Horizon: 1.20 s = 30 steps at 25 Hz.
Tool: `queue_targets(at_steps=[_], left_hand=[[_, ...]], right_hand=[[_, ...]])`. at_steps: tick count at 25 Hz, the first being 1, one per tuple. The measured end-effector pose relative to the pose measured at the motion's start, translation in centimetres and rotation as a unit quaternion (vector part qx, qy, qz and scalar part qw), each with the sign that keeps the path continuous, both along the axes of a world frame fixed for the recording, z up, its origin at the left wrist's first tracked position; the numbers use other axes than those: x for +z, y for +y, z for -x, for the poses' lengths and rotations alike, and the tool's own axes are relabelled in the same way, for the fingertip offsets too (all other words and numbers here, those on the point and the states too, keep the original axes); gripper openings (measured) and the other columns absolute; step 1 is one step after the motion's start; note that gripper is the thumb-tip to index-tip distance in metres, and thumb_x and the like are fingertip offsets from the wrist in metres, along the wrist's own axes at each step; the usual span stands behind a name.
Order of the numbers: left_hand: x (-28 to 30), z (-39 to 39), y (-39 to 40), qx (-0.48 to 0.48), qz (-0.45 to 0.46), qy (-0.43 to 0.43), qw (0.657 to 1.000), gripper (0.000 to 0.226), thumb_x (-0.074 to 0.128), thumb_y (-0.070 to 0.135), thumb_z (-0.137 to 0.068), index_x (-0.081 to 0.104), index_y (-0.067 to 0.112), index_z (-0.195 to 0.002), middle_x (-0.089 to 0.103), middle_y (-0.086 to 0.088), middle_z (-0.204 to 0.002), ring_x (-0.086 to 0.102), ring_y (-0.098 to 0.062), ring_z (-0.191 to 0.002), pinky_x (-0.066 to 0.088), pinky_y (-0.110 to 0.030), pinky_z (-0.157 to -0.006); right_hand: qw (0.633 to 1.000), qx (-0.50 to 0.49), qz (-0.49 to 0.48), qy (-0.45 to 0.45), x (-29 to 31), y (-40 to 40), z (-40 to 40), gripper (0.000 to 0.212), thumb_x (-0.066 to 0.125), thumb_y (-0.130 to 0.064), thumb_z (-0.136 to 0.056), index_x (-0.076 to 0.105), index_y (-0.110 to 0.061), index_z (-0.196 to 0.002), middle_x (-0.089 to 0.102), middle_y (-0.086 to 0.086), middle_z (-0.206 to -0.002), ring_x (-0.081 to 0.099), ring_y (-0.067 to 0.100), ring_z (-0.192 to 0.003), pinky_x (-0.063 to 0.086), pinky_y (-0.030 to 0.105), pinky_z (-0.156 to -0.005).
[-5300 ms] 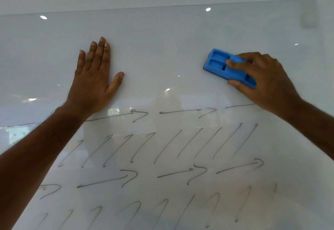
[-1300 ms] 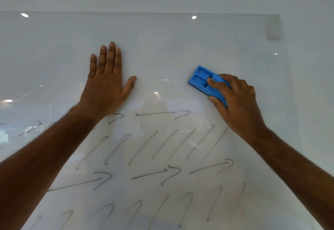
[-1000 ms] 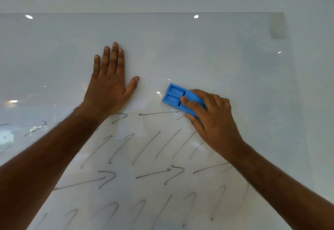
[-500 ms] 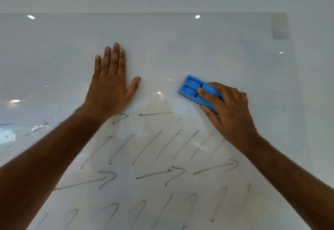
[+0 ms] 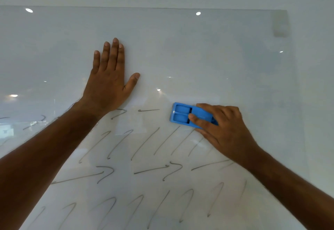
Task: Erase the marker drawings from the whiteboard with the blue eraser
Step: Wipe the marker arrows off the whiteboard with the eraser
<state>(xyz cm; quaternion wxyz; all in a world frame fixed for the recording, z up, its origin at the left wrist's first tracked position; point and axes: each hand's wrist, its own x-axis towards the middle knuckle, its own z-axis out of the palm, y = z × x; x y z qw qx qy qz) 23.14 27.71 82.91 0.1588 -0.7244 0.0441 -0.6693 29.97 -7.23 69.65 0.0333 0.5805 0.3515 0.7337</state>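
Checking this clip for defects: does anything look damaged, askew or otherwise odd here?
Nothing stands out. The right hand holds the blue eraser against the whiteboard at the top row of marker strokes, and the left hand lies flat on it.

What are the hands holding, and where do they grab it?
The right hand holds the blue eraser by its right end, fingers on top, pressing it to the whiteboard. The left hand holds nothing; it lies flat on the board.
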Motion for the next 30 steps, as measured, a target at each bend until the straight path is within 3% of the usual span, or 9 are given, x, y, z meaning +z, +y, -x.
queue_targets(at_steps=[4,8,12,16,21,25,30], left_hand=[[0.0,0.1,0.0,-0.003,0.003,0.013,1.000,0.093,0.019,0.066,-0.108,0.004,0.001,-0.172,0.001,-0.019,-0.182,0.000,-0.037,-0.169,0.000,-0.051,-0.137],[0.0,0.2,0.0,-0.003,0.006,0.016,1.000,0.092,0.020,0.065,-0.108,0.004,0.001,-0.173,0.000,-0.019,-0.182,0.000,-0.037,-0.169,-0.001,-0.050,-0.136],[-0.1,0.4,-0.1,-0.002,0.010,0.023,1.000,0.092,0.021,0.064,-0.108,0.005,0.001,-0.173,0.001,-0.018,-0.182,0.001,-0.037,-0.169,0.001,-0.051,-0.136],[-0.1,0.7,-0.1,0.000,0.009,0.030,1.000,0.093,0.020,0.066,-0.108,0.005,0.002,-0.173,0.001,-0.018,-0.182,0.001,-0.037,-0.169,0.003,-0.052,-0.137],[0.1,1.1,0.4,0.002,-0.002,0.052,0.999,0.093,0.021,0.068,-0.107,0.004,0.005,-0.174,0.000,-0.016,-0.183,0.001,-0.036,-0.169,0.004,-0.051,-0.137],[0.5,1.9,0.9,-0.005,-0.006,0.083,0.997,0.097,0.022,0.072,-0.104,0.002,0.009,-0.174,-0.003,-0.011,-0.183,-0.001,-0.032,-0.170,0.001,-0.046,-0.136],[1.5,3.5,3.0,-0.006,-0.035,0.130,0.991,0.104,0.023,0.081,-0.098,0.002,0.015,-0.175,-0.004,-0.002,-0.184,-0.002,-0.023,-0.170,0.000,-0.038,-0.134]], right_hand=[[0.997,0.013,-0.055,0.060,2.8,-2.4,-0.7,0.044,0.050,-0.043,-0.106,0.048,-0.032,-0.149,0.056,0.007,-0.148,0.062,0.033,-0.118,0.044,0.051,-0.093],[0.987,0.082,-0.111,0.089,4.6,1.1,-0.3,0.040,0.057,-0.040,-0.104,0.056,-0.031,-0.143,0.056,0.005,-0.147,0.058,0.030,-0.123,0.042,0.053,-0.096],[0.990,0.104,-0.057,0.082,2.1,5.8,0.7,0.040,0.062,-0.036,-0.102,0.060,-0.034,-0.142,0.055,0.001,-0.151,0.059,0.028,-0.123,0.042,0.052,-0.096],[0.995,0.071,0.010,0.062,-1.1,5.2,0.7,0.042,0.063,-0.034,-0.102,0.059,-0.032,-0.143,0.057,0.004,-0.150,0.062,0.028,-0.117,0.042,0.049,-0.094],[0.996,0.064,-0.010,0.065,1.2,2.4,0.2,0.044,0.067,-0.032,-0.097,0.057,-0.037,-0.141,0.058,0.000,-0.148,0.062,0.027,-0.119,0.040,0.050,-0.094],[0.988,0.107,-0.051,0.101,4.4,5.8,1.1,0.042,0.066,-0.034,-0.096,0.063,-0.037,-0.138,0.056,-0.005,-0.150,0.057,0.023,-0.125,0.039,0.050,-0.098],[0.990,0.111,0.011,0.083,2.4,10.3,2.2,0.041,0.064,-0.031,-0.096,0.065,-0.035,-0.137,0.057,-0.004,-0.150,0.059,0.023,-0.125,0.040,0.050,-0.098]])
